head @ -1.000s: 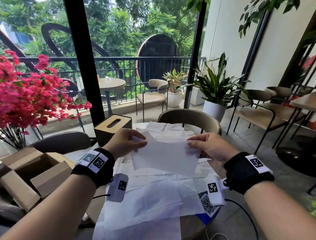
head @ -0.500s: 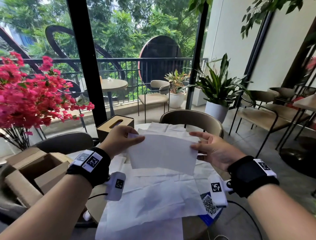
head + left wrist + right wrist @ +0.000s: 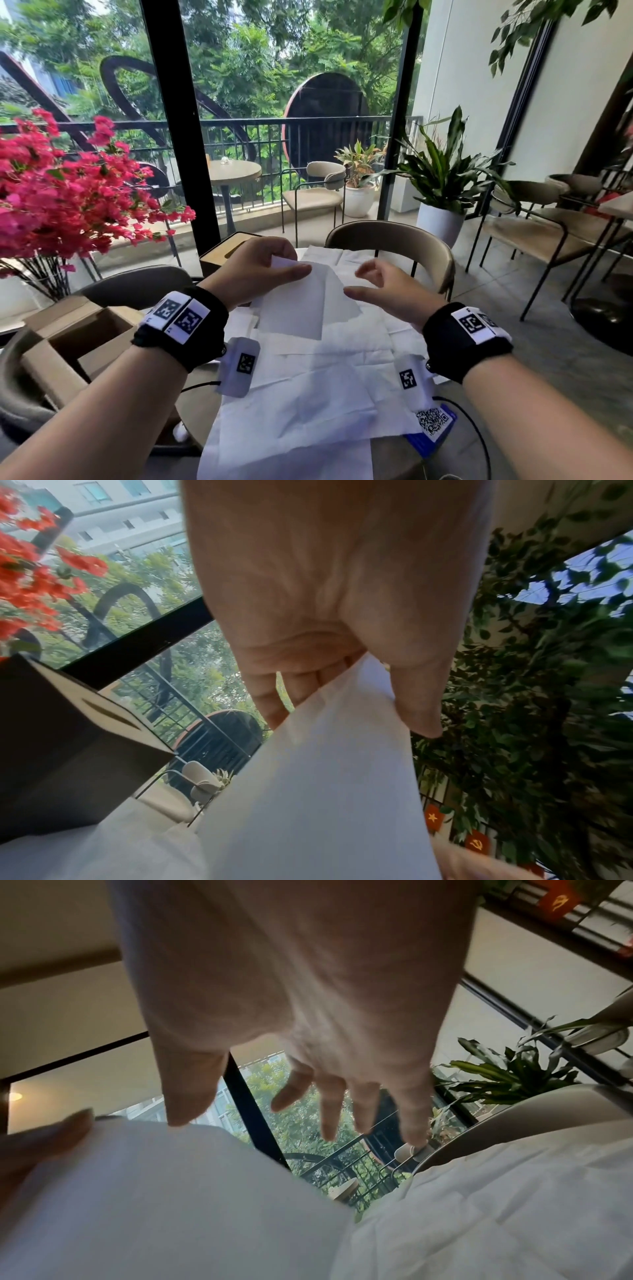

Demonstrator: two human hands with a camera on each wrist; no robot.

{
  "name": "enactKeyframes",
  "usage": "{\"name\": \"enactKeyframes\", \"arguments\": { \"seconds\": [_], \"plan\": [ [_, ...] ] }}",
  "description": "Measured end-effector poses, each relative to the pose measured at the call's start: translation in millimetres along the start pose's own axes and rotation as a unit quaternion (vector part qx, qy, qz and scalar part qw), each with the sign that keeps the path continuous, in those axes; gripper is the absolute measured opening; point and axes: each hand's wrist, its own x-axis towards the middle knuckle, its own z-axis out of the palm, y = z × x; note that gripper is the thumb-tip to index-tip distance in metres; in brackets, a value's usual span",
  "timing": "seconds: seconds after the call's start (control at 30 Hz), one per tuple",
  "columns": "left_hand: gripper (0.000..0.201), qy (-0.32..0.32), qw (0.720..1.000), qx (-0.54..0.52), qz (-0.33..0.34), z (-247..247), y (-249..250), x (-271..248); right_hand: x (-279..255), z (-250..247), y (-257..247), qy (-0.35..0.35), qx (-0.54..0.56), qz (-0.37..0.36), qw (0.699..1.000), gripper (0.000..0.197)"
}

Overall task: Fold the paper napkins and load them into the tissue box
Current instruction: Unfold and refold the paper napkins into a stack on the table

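My left hand (image 3: 291, 270) pinches the top corner of a white folded napkin (image 3: 308, 305), thumb against fingers, and the sheet hangs down from it above the table. The left wrist view shows the same pinch on the napkin (image 3: 325, 777). Just right of the sheet, my right hand (image 3: 359, 281) hovers with fingers spread and relaxed, holding nothing; the right wrist view confirms empty fingers (image 3: 329, 1112) above the napkin (image 3: 154, 1191). Several unfolded napkins (image 3: 308, 380) lie spread over the round table. The dark tissue box (image 3: 219, 255) with its wooden slotted lid stands behind my left hand.
An open cardboard box (image 3: 78, 339) sits at the left on a grey chair (image 3: 137, 284). A beige chair back (image 3: 394, 240) stands across the table. A blue QR card (image 3: 433, 421) and a cable lie at the table's right edge. Pink flowers (image 3: 68, 205) crowd the left.
My right hand has let go of the napkin's right edge and opened. The sheet, earlier held flat between both hands, now droops from the left hand alone.
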Motion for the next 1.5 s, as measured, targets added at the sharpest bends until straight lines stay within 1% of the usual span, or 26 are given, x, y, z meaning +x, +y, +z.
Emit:
{"name": "enactKeyframes", "arguments": {
  "seconds": [0.07,0.1,0.13,0.17,0.27,0.33,0.4,0.47,0.53,0.6,0.7,0.77,0.87,0.93,1.03,1.13,1.17,1.23,1.3,1.33,1.37,1.4,1.43,1.47,1.5],
  "plan": [
    [0.044,-0.022,1.0,0.011,0.012,-1,3,1,7,10,-7,-0.045,0.027,-0.023,0.998,0.076],
    [0.044,-0.031,0.999,0.026,0.021,-3,3,2,10,16,-11,-0.064,0.018,-0.034,0.997,0.083],
    [0.043,-0.043,0.998,0.041,0.028,-4,6,2,14,21,-13,-0.079,0.001,-0.046,0.996,0.086],
    [0.04,-0.057,0.996,0.054,0.031,-7,8,2,18,26,-16,-0.091,-0.02,-0.059,0.994,0.083],
    [0.028,-0.109,0.989,0.099,0.034,-14,13,0,27,36,-26,-0.14,-0.08,-0.087,0.983,0.064],
    [0.025,-0.138,0.982,0.127,0.024,-19,14,-1,29,40,-30,-0.184,-0.113,-0.085,0.973,0.054],
    [0.026,-0.15,0.976,0.158,0.025,-25,12,-1,32,45,-30,-0.21,-0.133,-0.079,0.966,0.038],
    [0.025,-0.151,0.972,0.176,0.028,-30,12,-2,32,48,-30,-0.224,-0.13,-0.07,0.963,0.031],
    [0.019,-0.14,0.974,0.177,0.027,-34,11,-2,31,49,-29,-0.227,-0.12,-0.059,0.965,0.025],
    [0.018,-0.12,0.978,0.172,0.022,-37,9,0,30,49,-26,-0.223,-0.108,-0.043,0.968,0.019],
    [0.02,-0.087,0.98,0.181,0.0,-39,4,4,28,47,-23,-0.21,-0.088,-0.017,0.973,0.033],
    [0.022,-0.061,0.978,0.2,-0.015,-39,2,6,26,45,-21,-0.2,-0.06,0.001,0.978,0.034],
    [0.025,-0.01,0.974,0.224,-0.028,-34,5,7,21,44,-18,-0.183,0.0,0.037,0.982,0.027],
    [0.028,0.011,0.971,0.24,-0.016,-28,11,6,18,44,-17,-0.173,0.079,0.072,0.979,0.024],
    [0.032,0.022,0.968,0.248,0.023,-10,32,-1,15,44,-16,-0.163,0.201,0.113,0.959,0.024],
    [0.027,0.01,0.96,0.268,0.078,20,55,-16,14,45,-17,-0.15,0.272,0.133,0.941,0.017],
    [0.026,-0.001,0.958,0.275,0.084,30,59,-21,14,44,-17,-0.142,0.29,0.134,0.937,0.018],
    [0.026,-0.03,0.956,0.282,0.075,46,60,-31,13,41,-18,-0.125,0.329,0.126,0.928,0.027],
    [0.031,-0.049,0.965,0.247,0.069,55,55,-39,11,36,-18,-0.118,0.365,0.11,0.917,0.032],
    [0.033,-0.048,0.972,0.219,0.066,57,52,-41,9,33,-18,-0.116,0.377,0.104,0.913,0.034],
    [0.033,-0.03,0.98,0.188,0.06,55,48,-42,8,31,-17,-0.114,0.384,0.099,0.911,0.034],
    [0.031,0.008,0.987,0.156,0.048,52,42,-40,7,29,-16,-0.109,0.385,0.096,0.911,0.033],
    [0.028,0.061,0.99,0.124,0.027,47,32,-36,6,26,-16,-0.104,0.382,0.094,0.914,0.032],
    [0.026,0.107,0.99,0.094,-0.007,40,22,-32,6,25,-15,-0.1,0.376,0.092,0.916,0.031],
    [0.033,0.135,0.988,0.06,-0.053,34,13,-29,6,23,-15,-0.098,0.373,0.09,0.918,0.031]
  ]
}}
